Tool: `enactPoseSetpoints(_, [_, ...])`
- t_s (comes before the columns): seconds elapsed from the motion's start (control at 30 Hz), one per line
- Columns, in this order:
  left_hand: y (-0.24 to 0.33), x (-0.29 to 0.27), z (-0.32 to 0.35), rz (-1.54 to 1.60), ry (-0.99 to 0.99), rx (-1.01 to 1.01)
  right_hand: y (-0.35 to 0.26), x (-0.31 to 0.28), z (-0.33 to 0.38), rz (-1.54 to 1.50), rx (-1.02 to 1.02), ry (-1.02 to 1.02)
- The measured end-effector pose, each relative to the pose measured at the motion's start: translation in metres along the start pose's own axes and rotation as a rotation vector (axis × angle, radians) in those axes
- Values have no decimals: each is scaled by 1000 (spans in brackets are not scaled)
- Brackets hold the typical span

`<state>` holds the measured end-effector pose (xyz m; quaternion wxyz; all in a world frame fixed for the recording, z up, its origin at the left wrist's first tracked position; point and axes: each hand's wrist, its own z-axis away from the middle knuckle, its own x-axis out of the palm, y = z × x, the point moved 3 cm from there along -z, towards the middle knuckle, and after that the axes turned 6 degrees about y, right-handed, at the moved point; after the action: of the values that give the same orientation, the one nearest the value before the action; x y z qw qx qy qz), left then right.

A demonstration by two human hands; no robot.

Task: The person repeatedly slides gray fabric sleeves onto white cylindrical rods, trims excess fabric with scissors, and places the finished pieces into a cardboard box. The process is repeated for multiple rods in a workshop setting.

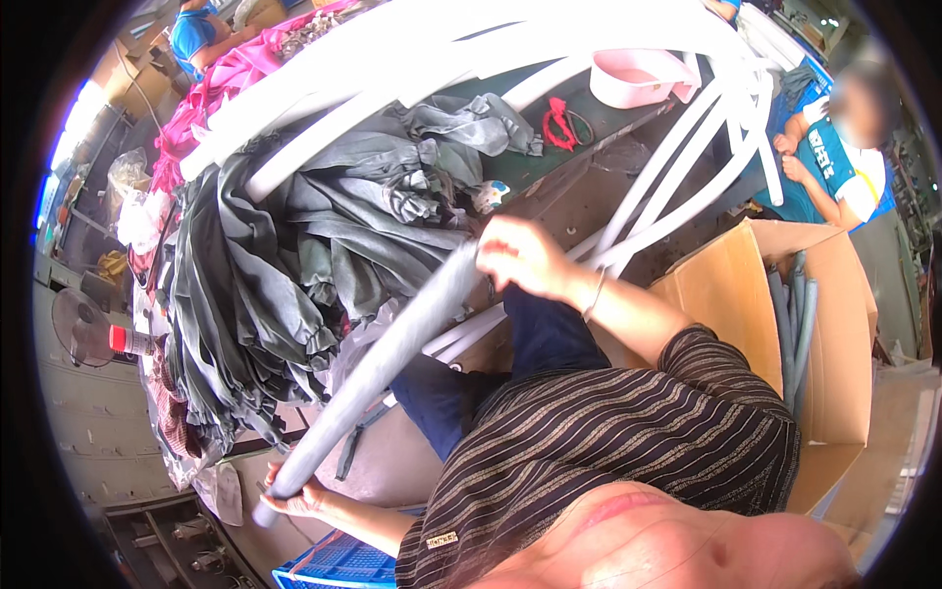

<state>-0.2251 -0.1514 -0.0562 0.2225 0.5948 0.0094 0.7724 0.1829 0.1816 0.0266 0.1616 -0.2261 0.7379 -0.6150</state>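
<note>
- My right hand [525, 257] wraps its fingers around the upper end of a long grey fabric-covered tube [392, 353], just beside the near edge of the dark green desk [549, 157].
- My left hand [294, 496] closes its fingers on the tube's lower end, down by a blue plastic crate [339, 564].
- The tube slants between both hands, across my dark blue trouser leg [540, 339].
- A heap of dark grey folded cloth [294, 255] hangs over the desk's left edge.
- Long white foam tubes [412, 69] arch across the desk's far side.
- An open brown cardboard box [785, 324] holds grey tubes upright.
- A seated person in a blue shirt [834, 162] works nearby.
</note>
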Motion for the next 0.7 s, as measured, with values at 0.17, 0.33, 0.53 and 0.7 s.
enactPoseSetpoints(0.17, [-94,64,50,8,-314,-97,18,92,45,-185,156,-307])
enactPoseSetpoints(0.33, [-164,133,137,96,-467,-201,-18,103,23,-85,34,-348])
enactPoseSetpoints(0.53, [-207,126,192,-146,-579,-430,-18,106,44,39,-334,-331])
enactPoseSetpoints(0.7, [-214,121,183,-599,-507,-233,-15,94,37,-111,-133,-292])
